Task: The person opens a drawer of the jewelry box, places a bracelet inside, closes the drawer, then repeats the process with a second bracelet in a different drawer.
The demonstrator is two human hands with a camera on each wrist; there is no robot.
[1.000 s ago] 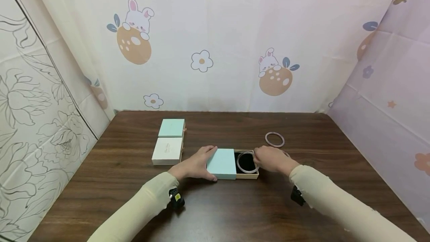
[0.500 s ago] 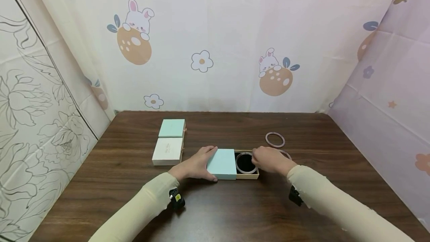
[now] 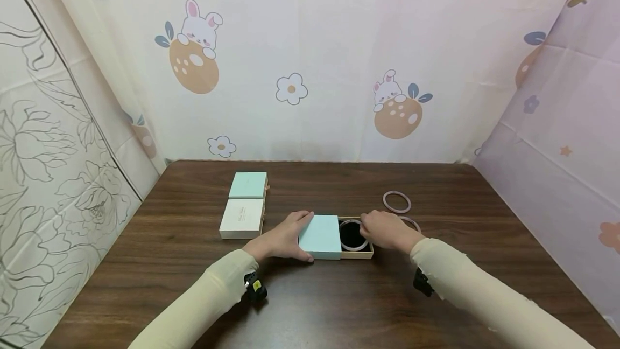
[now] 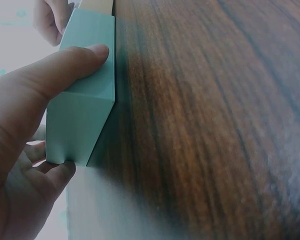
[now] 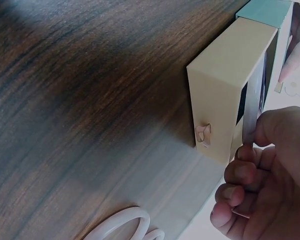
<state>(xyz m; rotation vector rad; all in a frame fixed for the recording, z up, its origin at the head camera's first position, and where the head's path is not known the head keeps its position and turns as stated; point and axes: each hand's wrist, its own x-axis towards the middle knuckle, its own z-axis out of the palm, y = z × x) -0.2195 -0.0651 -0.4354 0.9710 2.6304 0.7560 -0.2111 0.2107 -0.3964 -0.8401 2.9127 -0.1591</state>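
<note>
In the head view a mint-green drawer box (image 3: 319,235) lies on the table, its cream drawer (image 3: 357,255) pulled out to the right. My left hand (image 3: 283,237) grips the mint sleeve; in the left wrist view the thumb lies along one side and fingers wrap the end. With thumb and index finger, my right hand (image 3: 385,229) pinches a pale bangle (image 5: 250,112) by its edge. The bangle lies largely within the drawer over a black lining. A small ribbon tab (image 5: 203,135) shows on the drawer's front.
Two more pale bangles lie to the right: a far bangle (image 3: 384,200) and a near bangle (image 3: 414,223) partly hidden by the right hand. At left, a mint box (image 3: 248,185) stands behind a white box (image 3: 241,217). A patterned curtain (image 3: 319,123) hangs behind the table.
The right hand has moved slightly left, and the bangle has shifted left and settled deeper into the drawer. The left hand and the box sleeve have stayed in place.
</note>
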